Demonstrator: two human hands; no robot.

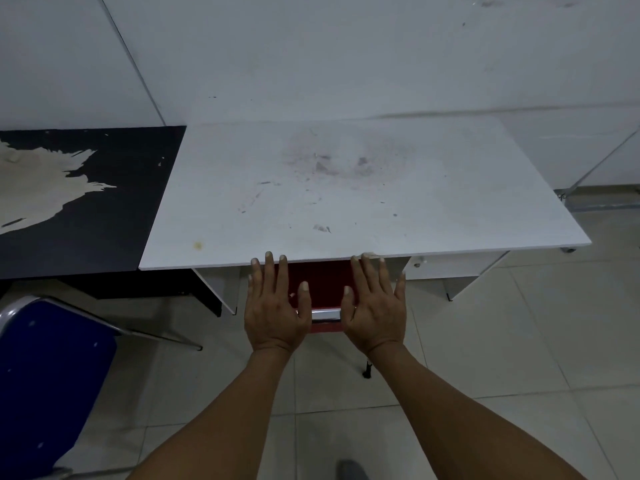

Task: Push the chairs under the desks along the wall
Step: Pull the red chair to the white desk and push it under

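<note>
Your left hand (277, 306) and right hand (375, 306), both spread flat, press the red chair (322, 282) back; the white desk (346, 188) lies directly ahead.

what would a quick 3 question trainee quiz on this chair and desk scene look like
1. True or false: the red chair sits mostly under the white desk.
2. Which chair is not yet pushed in? A) blue B) red
3. Fill in: the left hand and right hand are both ____, fingers spread.

Key: 1 true. 2 A, the blue chair stands out from the black desk. 3 open.
</note>
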